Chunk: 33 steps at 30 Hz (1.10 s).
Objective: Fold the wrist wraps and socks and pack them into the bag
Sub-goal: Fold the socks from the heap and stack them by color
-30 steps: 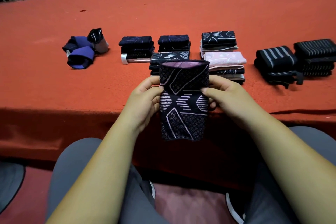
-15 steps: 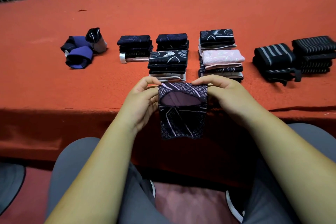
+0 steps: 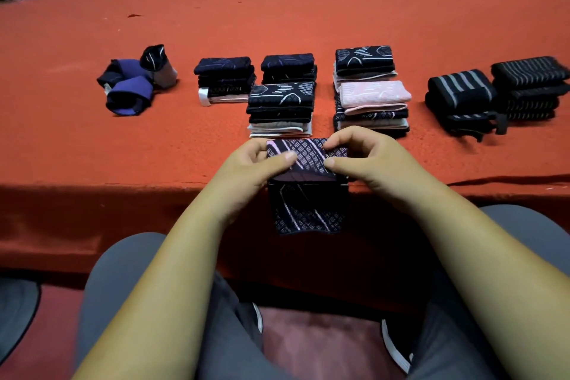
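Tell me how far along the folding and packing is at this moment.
Done: folded socks sit in five stacks on the red table, with two piles of striped wrist wraps at right. In hand: the left hand and right hand pinch a patterned sock, its top folded over. Left: the loose purple pieces at far left look unfolded; no bag is in view.

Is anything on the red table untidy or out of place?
Yes. The purple and dark pieces at the far left lie in a loose, tumbled heap, unlike the neat folded stacks beside them. A black strap also trails from the striped wraps.
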### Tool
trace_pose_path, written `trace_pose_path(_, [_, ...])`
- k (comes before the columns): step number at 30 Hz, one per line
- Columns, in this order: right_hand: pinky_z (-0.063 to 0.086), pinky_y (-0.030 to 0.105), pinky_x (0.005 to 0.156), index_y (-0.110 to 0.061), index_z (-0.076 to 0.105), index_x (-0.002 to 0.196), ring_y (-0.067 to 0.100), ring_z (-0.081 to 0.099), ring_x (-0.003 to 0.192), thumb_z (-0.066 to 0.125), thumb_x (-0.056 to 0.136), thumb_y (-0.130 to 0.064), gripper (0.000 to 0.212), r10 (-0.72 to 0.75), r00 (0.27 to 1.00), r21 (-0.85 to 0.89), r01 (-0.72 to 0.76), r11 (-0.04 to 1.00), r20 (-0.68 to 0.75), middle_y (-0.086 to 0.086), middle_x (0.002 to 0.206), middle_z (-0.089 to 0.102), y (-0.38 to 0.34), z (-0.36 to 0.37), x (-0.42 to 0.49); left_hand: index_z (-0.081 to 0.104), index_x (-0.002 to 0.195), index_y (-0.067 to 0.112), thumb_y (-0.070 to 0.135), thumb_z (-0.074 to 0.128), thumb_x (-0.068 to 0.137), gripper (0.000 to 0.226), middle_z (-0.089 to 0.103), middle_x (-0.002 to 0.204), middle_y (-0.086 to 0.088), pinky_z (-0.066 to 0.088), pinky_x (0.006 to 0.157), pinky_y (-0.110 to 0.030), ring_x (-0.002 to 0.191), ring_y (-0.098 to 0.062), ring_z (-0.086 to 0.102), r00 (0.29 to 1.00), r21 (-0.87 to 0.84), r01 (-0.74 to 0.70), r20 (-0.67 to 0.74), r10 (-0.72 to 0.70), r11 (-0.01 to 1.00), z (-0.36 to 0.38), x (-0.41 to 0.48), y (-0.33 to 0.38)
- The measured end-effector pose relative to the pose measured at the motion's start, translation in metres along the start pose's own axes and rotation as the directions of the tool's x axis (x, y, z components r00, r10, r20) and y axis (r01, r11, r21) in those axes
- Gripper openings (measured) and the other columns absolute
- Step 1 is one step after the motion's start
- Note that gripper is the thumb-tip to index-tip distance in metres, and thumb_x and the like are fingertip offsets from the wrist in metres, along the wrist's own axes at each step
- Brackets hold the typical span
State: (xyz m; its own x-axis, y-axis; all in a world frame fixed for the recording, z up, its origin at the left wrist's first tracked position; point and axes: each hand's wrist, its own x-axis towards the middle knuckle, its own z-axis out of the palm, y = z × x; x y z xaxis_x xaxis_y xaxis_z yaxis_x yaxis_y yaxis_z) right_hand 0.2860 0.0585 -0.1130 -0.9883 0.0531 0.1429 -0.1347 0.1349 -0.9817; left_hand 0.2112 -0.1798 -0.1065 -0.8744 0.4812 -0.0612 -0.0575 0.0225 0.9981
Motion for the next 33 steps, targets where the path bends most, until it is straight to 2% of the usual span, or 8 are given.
trace_pose_path(4, [0.049, 0.036, 0.080, -0.018, 0.071, 0.104, 0.018, 0.060, 0.084, 0.072, 0.092, 0.007, 0.028, -0.010, 1.000, 0.039, 0.010, 0.999, 0.000, -0.002, 0.096, 0.074, -0.0002, 0.0023, 0.0020, 0.060, 0.133, 0.002, 0.000, 0.077, 0.091, 0.045, 0.077, 0.123, -0.015, 0.056, 0.104, -0.047, 0.117, -0.033, 0.073, 0.999, 0.038, -0.020, 0.035, 0.018, 0.999, -0.0001, 0.0000, -0.0004])
trace_pose_path(9, [0.048, 0.017, 0.063, -0.022, 0.070, 0.123, 0.002, 0.060, 0.071, 0.068, 0.093, 0.010, 0.044, -0.053, 0.998, 0.030, 0.053, 0.998, -0.024, -0.011, 0.093, 0.074, -0.0024, 0.0023, 0.0002, 0.065, 0.131, 0.004, -0.003, 0.078, 0.089, 0.045, 0.077, 0.123, -0.012, 0.061, 0.093, -0.038, 0.117, -0.032, 0.073, 0.999, 0.037, -0.038, 0.022, 0.037, 0.999, 0.0002, -0.0006, 0.0020])
trace_pose_path(12, [0.045, 0.026, 0.064, -0.021, 0.060, 0.140, 0.011, 0.066, 0.083, 0.070, 0.097, 0.002, 0.049, -0.015, 0.999, 0.171, 0.022, 0.985, -0.038, -0.002, 0.107, 0.080, -0.0045, 0.0026, 0.0013, 0.067, 0.130, 0.005, -0.003, 0.076, 0.089, 0.043, 0.076, 0.124, -0.013, 0.062, 0.087, -0.038, 0.112, -0.029, 0.074, 0.997, -0.047, -0.079, -0.007, 0.079, 0.996, 0.0009, -0.0017, 0.0040])
trace_pose_path(16, [0.040, 0.028, 0.063, -0.006, 0.073, 0.114, 0.011, 0.050, 0.073, 0.071, 0.098, -0.038, 0.036, 0.025, 0.997, -0.076, -0.019, 0.997, 0.070, 0.000, 0.089, 0.065, 0.0017, -0.0027, 0.0030, 0.066, 0.128, 0.001, -0.003, 0.074, 0.088, 0.041, 0.075, 0.117, -0.018, 0.063, 0.072, -0.032, 0.095, -0.024, 0.075, 0.990, -0.188, -0.137, -0.050, 0.130, 0.973, 0.0022, -0.0039, 0.0091])
trace_pose_path(20, [0.041, 0.026, 0.061, -0.004, 0.075, 0.110, 0.011, 0.055, 0.071, 0.070, 0.102, -0.024, 0.022, 0.053, 0.998, 0.028, -0.054, 0.998, 0.046, 0.004, 0.089, 0.072, 0.0021, 0.0027, 0.0004, 0.066, 0.132, 0.003, 0.007, 0.073, 0.096, 0.037, 0.074, 0.126, -0.017, 0.062, 0.082, -0.038, 0.105, -0.027, 0.073, 0.994, -0.161, -0.111, -0.034, 0.107, 0.981, 0.0012, -0.0036, 0.0081])
trace_pose_path(25, [0.051, 0.045, 0.090, -0.001, 0.075, 0.113, 0.027, 0.068, 0.094, 0.070, 0.101, -0.018, 0.022, 0.046, 0.998, 0.142, -0.041, 0.989, -0.031, 0.027, 0.114, 0.076, 0.0020, 0.0038, 0.0003, 0.061, 0.139, 0.012, 0.019, 0.068, 0.102, 0.038, 0.074, 0.132, -0.010, 0.060, 0.096, -0.049, 0.114, -0.031, 0.073, 0.997, -0.037, -0.008, 0.075, 0.011, 0.999, 0.0009, -0.0058, 0.0084])
trace_pose_path(28, [0.052, 0.043, 0.088, -0.003, 0.076, 0.114, 0.028, 0.068, 0.095, 0.070, 0.102, -0.018, 0.020, 0.051, 0.998, 0.164, -0.045, 0.985, -0.035, 0.028, 0.114, 0.075, 0.0000, 0.0049, 0.0000, 0.062, 0.137, 0.009, 0.012, 0.070, 0.100, 0.038, 0.076, 0.126, -0.013, 0.063, 0.084, -0.043, 0.105, -0.029, 0.075, 0.998, -0.010, -0.023, 0.051, 0.024, 1.000, -0.0008, -0.0050, 0.0072])
trace_pose_path(33, [0.042, 0.047, 0.077, -0.015, 0.077, 0.114, 0.030, 0.056, 0.088, 0.073, 0.101, -0.026, 0.018, 0.083, 0.997, 0.117, -0.083, 0.990, 0.006, 0.030, 0.105, 0.073, -0.0008, 0.0051, 0.0010, 0.062, 0.133, 0.001, 0.001, 0.070, 0.097, 0.037, 0.075, 0.124, -0.020, 0.063, 0.090, -0.044, 0.107, -0.034, 0.075, 0.998, -0.056, -0.063, -0.002, 0.063, 0.996, -0.0032, -0.0021, 0.0039])
